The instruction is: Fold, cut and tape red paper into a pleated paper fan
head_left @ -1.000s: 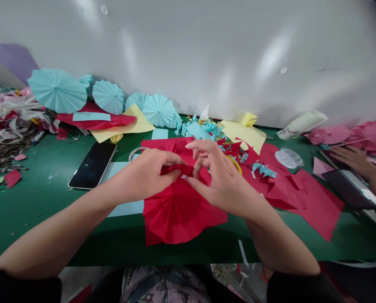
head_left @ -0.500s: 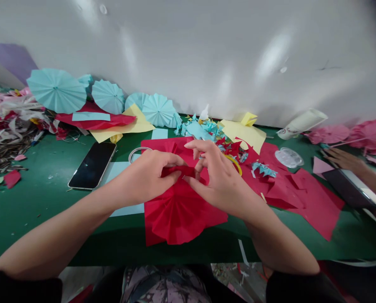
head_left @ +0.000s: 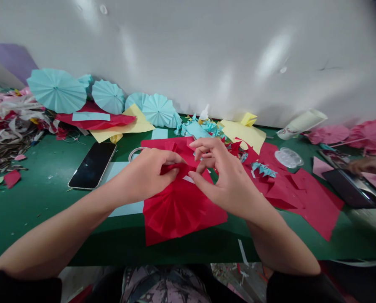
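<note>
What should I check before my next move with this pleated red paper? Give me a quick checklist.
1. Left hand pinching the pleated red paper: ok.
2. Right hand gripping it too: not ok, that hand is open.
3. White strip in view: ok, near the right thumb.
4. White strip stuck down: cannot tell.
5. Phone apart from the pleated red paper: ok, off to the left.
6. Co-worker's hand out of the way: ok, far right.

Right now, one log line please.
left hand: pinching red pleated paper | right hand: near it, loosely open | phone: at left
</note>
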Demonstrator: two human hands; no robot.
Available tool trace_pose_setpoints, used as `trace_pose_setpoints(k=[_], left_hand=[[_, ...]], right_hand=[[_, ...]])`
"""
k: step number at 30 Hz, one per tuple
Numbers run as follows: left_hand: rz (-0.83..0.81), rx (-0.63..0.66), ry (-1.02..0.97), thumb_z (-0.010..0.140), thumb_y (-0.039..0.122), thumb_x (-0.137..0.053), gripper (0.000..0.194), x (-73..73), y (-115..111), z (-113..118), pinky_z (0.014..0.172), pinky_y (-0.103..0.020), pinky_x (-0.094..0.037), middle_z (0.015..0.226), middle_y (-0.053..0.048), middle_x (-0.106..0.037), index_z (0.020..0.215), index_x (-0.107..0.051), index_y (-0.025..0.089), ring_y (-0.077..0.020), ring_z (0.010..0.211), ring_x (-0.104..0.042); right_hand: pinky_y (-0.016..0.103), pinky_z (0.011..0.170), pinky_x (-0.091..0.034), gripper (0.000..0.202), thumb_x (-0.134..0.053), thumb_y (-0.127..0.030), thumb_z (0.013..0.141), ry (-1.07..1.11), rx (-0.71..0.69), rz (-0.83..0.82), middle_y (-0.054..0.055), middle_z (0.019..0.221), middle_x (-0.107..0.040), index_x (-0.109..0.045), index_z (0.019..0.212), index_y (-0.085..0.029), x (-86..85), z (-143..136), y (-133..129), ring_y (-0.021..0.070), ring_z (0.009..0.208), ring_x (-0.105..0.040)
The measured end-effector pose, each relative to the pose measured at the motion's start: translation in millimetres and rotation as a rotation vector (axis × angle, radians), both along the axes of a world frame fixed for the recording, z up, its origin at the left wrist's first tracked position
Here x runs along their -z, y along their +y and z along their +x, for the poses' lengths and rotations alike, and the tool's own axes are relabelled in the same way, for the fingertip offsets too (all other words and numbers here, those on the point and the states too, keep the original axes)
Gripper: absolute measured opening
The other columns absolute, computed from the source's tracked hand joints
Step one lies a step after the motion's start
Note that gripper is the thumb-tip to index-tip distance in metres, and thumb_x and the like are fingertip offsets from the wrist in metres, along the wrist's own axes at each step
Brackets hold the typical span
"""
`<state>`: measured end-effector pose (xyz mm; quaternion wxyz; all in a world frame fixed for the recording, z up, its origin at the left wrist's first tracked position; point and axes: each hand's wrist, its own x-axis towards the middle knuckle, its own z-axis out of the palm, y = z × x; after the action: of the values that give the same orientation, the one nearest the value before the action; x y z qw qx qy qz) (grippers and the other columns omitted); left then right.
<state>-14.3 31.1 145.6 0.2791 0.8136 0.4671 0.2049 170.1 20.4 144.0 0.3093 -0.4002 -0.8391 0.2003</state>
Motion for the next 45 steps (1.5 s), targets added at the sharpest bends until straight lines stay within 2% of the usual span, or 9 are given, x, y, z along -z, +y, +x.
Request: trace_pose_setpoints(k=[5,21,28,31,35,38,42,45], left_hand=[[-0.005,-0.001,-0.011,0.078,0.021,-0.047,0.025,-0.6,-2,1,0.065,-0.023,-0.047,0.088,-0.001,-0.071,0.094,-0.066,0.02,-0.0145,0.074,-0.064],[0.005,0.01,0.006,0.077,0.017,-0.047,0.025,-3.1,-5,1,0.062,-0.023,-0.046,0.086,-0.001,-0.071,0.092,-0.067,0.019,-0.0145,0.071,-0.064],[-0.01,0.035,0.006,0.076,0.016,-0.049,0.023,-3.6,-6,3,0.067,-0.024,-0.048,0.09,0.0,-0.071,0.092,-0.065,0.019,-0.0155,0.076,-0.065],[-0.025,0.05,-0.044,0.074,0.015,-0.051,0.025,-1.2,-6,4,0.071,-0.024,-0.05,0.094,0.0,-0.07,0.096,-0.062,0.019,-0.0156,0.082,-0.065],[-0.029,0.036,-0.091,0.072,0.012,-0.051,0.024,2.7,-7,5,0.072,-0.023,-0.05,0.092,0.0,-0.069,0.093,-0.06,0.019,-0.0147,0.083,-0.065],[-0.018,0.043,-0.088,0.072,0.011,-0.052,0.022,4.2,-6,4,0.07,-0.023,-0.049,0.089,0.001,-0.069,0.091,-0.058,0.019,-0.0141,0.081,-0.065],[0.031,0.028,-0.069,0.073,0.011,-0.052,0.02,4.7,-4,1,0.068,-0.023,-0.047,0.086,0.001,-0.068,0.091,-0.056,0.019,-0.0131,0.078,-0.064],[0.069,0.02,-0.045,0.073,0.011,-0.051,0.018,4.3,-3,0,0.064,-0.023,-0.046,0.082,0.001,-0.068,0.088,-0.057,0.019,-0.013,0.073,-0.063]], right_hand=[[0.034,0.075,-0.05,0.045,-0.051,-0.007,0.077,-0.041,0.003,0.024,0.004,0.111,-0.05,-0.038,0.115,-0.026,2.6,-1,0,0.007,0.06,-0.053],[0.036,0.077,-0.046,0.044,-0.049,-0.009,0.076,-0.125,0.038,0.084,0.003,0.103,-0.051,-0.037,0.115,-0.026,4.9,-2,1,0.0095,0.063,-0.053],[0.041,0.081,-0.045,0.043,-0.05,-0.01,0.075,-0.175,0.058,0.099,0.006,0.104,-0.051,-0.038,0.114,-0.023,5.7,-4,0,0.0197,0.091,-0.055],[0.041,0.081,-0.045,0.042,-0.05,-0.01,0.075,-0.178,0.062,0.091,0.007,0.105,-0.052,-0.039,0.114,-0.023,5.3,-5,-1,0.0208,0.094,-0.055],[0.038,0.081,-0.046,0.037,-0.048,-0.011,0.078,-0.168,0.059,0.097,0.007,0.106,-0.054,-0.04,0.113,-0.022,3.8,-6,-4,0.0189,0.089,-0.058],[0.036,0.081,-0.047,0.032,-0.047,-0.014,0.083,-0.143,0.063,0.064,0.006,0.106,-0.056,-0.041,0.113,-0.023,0.0,-5,-6,0.015,0.079,-0.061],[0.03,0.073,-0.051,0.027,-0.048,-0.018,0.084,-0.052,0.073,-0.063,0.004,0.107,-0.058,-0.043,0.11,-0.024,-8.2,1,-8,0.0094,0.062,-0.062],[0.025,0.063,-0.052,0.022,-0.049,-0.023,0.085,0.009,0.103,-0.175,0.002,0.103,-0.062,-0.046,0.106,-0.024,-12.6,5,-7,0.0089,0.059,-0.064]])
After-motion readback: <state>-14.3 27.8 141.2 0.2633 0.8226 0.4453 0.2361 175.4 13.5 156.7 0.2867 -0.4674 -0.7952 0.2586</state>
